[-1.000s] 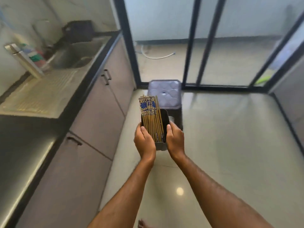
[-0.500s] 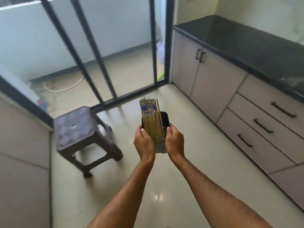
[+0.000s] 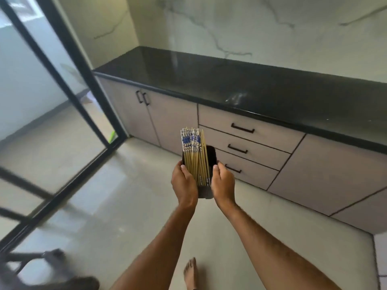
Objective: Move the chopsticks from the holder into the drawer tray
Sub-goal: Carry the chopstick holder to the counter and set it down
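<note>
Right now the person carries a dark holder (image 3: pixel 210 158) out in front of the body, one hand on each side. The left hand (image 3: pixel 184 185) is curled around the left wall, with the thumb up near the rim. The right hand (image 3: pixel 223 183) is curled around the right wall the same way. Both hands are closed on the holder, not on the sticks. Two hands are likely used because the load is tall and could tip over.

The chopsticks (image 3: pixel 193 152) stand in the left part of the holder, packed close together. Their tops, with blue and white patterns, stick up well above the rim. They lean a little to one side. The right part of the holder looks dark and empty. Keeping the holder upright stops the sticks from sliding out while the person walks.

Ahead is a long black counter (image 3: pixel 261 86) with pale cupboards under it. Three drawers (image 3: pixel 247 149) sit one above the other, just past the holder in this view. All three are shut, each with a dark handle. No tray can be seen yet, so it is probably inside one of them.

My guess is the task is near its start. A drawer has to be opened first, so one hand must let go, or the holder must be set down on the counter.

A bare foot (image 3: pixel 191 273) shows on the shiny floor (image 3: pixel 125 195) below.
</note>
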A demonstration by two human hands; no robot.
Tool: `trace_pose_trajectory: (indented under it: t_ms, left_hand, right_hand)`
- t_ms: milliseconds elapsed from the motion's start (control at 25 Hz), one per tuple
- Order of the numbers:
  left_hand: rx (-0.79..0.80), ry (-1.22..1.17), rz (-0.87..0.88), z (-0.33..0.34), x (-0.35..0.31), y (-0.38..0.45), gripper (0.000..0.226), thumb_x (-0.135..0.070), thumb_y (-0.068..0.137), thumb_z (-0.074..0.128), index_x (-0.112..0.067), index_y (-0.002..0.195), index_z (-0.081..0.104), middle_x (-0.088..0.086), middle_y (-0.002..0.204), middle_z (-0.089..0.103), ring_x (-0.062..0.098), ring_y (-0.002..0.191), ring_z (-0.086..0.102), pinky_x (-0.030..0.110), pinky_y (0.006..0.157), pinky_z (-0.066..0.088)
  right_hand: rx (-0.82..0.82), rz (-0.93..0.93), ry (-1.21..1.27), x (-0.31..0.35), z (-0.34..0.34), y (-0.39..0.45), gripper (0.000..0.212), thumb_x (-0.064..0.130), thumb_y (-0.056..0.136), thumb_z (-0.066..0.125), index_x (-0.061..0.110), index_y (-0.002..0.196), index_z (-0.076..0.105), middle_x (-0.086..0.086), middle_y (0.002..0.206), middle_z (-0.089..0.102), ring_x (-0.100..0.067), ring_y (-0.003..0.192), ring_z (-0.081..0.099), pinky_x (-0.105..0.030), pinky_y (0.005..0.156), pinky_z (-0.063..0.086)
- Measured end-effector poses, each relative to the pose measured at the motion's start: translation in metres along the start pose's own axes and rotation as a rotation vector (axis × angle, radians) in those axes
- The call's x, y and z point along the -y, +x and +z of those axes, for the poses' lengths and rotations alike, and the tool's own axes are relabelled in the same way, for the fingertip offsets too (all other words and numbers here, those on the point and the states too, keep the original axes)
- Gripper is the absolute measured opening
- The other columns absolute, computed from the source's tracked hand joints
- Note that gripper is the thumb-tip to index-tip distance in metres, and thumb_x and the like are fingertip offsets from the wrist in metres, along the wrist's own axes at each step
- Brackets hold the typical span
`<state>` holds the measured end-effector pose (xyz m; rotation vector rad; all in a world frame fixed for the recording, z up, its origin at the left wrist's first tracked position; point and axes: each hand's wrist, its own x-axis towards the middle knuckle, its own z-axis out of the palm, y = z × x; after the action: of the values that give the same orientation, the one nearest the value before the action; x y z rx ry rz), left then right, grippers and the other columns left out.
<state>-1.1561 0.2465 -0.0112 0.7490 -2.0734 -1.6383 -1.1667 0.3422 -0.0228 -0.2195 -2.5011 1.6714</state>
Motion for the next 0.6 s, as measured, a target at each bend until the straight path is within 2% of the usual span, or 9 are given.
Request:
trace_pose_trajectory:
  t_ms: [120,160,280,320,480,600]
  left_hand:
    - [0.144,-0.018,0.016,0.049,-0.02,0.032,0.035,-0.024,0.109,0.033,-0.011,0.123,0.062,0.005,0.111,0.068,0.018,0.101,0.064,0.04,0.087,0.058]
    - [0.182,-0.022,0.025,0.063,-0.025,0.043,0.034,-0.025,0.109,0.033,-0.011,0.122,0.062,0.005,0.11,0.068,0.019,0.1,0.064,0.039,0.085,0.058]
    - [0.278,-0.026,0.082,0.105,-0.04,0.075,0.033,-0.026,0.109,0.033,-0.011,0.119,0.062,0.002,0.107,0.068,0.012,0.095,0.065,0.016,0.07,0.052]
    - [0.31,-0.009,0.104,0.118,-0.045,0.085,0.033,-0.026,0.109,0.033,-0.011,0.118,0.062,0.001,0.105,0.068,0.011,0.094,0.065,0.013,0.067,0.05]
    - [0.397,0.029,0.128,0.173,-0.066,0.122,0.034,-0.029,0.11,0.032,-0.013,0.118,0.061,-0.001,0.103,0.068,0.011,0.094,0.065,0.021,0.075,0.054]
    - [0.439,0.032,0.137,0.214,-0.078,0.147,0.031,-0.026,0.11,0.031,-0.017,0.11,0.061,-0.002,0.097,0.067,0.013,0.089,0.066,0.018,0.067,0.051]
  right_hand:
    - [-0.129,0.036,0.019,0.001,-0.015,0.049,0.036,0.025,0.11,0.037,0.007,0.091,0.061,-0.01,0.083,0.066,-0.026,0.078,0.068,-0.05,0.066,0.061]
    - [-0.16,0.051,0.019,0.003,-0.018,0.064,0.035,0.024,0.11,0.038,0.007,0.091,0.061,-0.011,0.084,0.067,-0.026,0.078,0.067,-0.051,0.067,0.061]
    - [-0.227,0.094,0.011,0.005,-0.026,0.109,0.034,0.026,0.111,0.038,0.006,0.1,0.064,-0.01,0.09,0.068,-0.024,0.084,0.069,-0.051,0.072,0.062]
    - [-0.252,0.1,0.02,0.004,-0.028,0.124,0.035,0.027,0.111,0.038,0.006,0.1,0.064,-0.012,0.09,0.068,-0.025,0.084,0.069,-0.051,0.071,0.062]
    - [-0.336,0.125,0.03,0.004,-0.039,0.184,0.035,0.024,0.111,0.038,0.003,0.097,0.062,-0.018,0.089,0.068,-0.033,0.082,0.069,-0.054,0.067,0.061]
    - [-0.368,0.121,0.03,0.0,-0.047,0.231,0.034,0.025,0.111,0.037,0.007,0.1,0.063,-0.012,0.09,0.069,-0.026,0.082,0.071,-0.044,0.067,0.064]
